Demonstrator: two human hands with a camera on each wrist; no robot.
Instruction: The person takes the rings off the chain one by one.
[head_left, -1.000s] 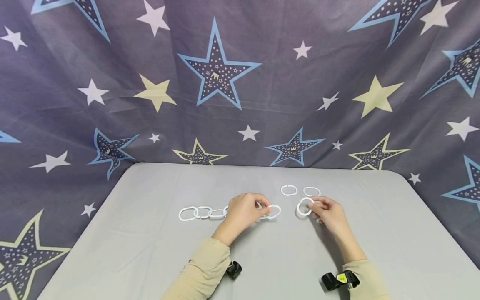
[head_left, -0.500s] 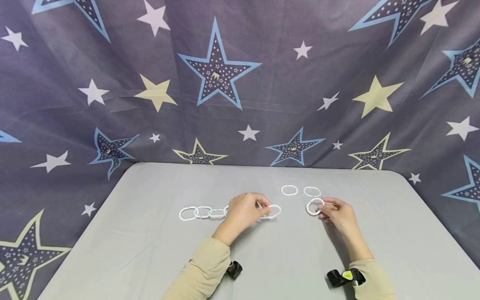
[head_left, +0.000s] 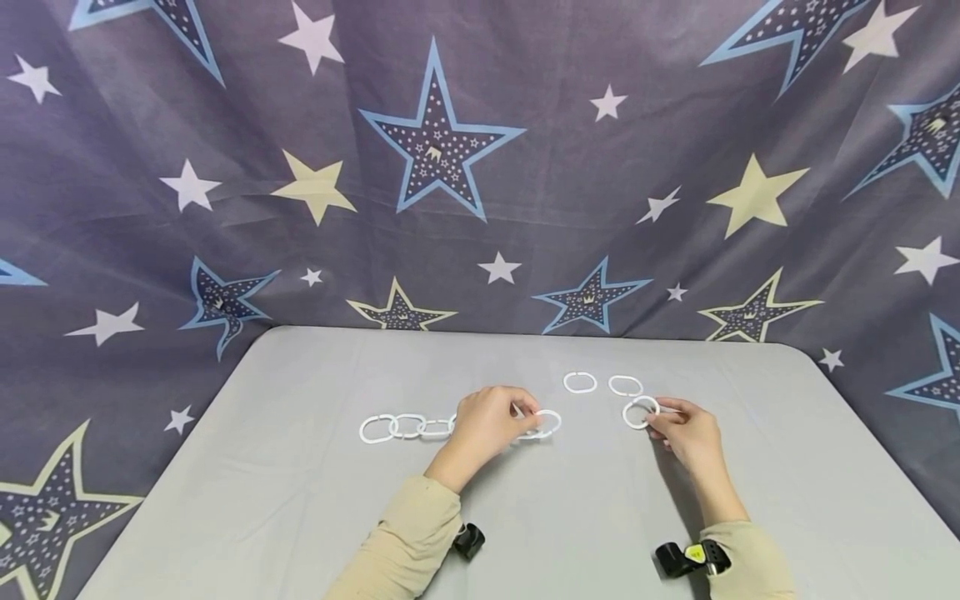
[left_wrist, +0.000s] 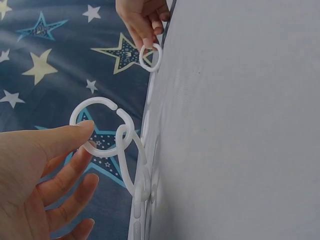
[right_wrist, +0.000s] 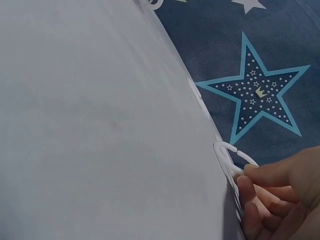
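Though probably light, stiff and slick, take hold opposite the split (left_wrist: 117,107): white chain (head_left: 422,428), centre of the head frame, pinched at its end link (left_wrist: 95,101) by left hand (head_left: 487,418); single white ring (head_left: 625,414), right of centre, pinched by right hand (head_left: 692,433).

Behind the left hand (head_left: 487,421), a wrinkled beige sleeve (head_left: 405,533) and black wrist camera (head_left: 469,542); behind the right hand (head_left: 692,437), a beige cuff (head_left: 738,550) and black camera (head_left: 671,560), its yellow label (head_left: 696,552) apparently printed.
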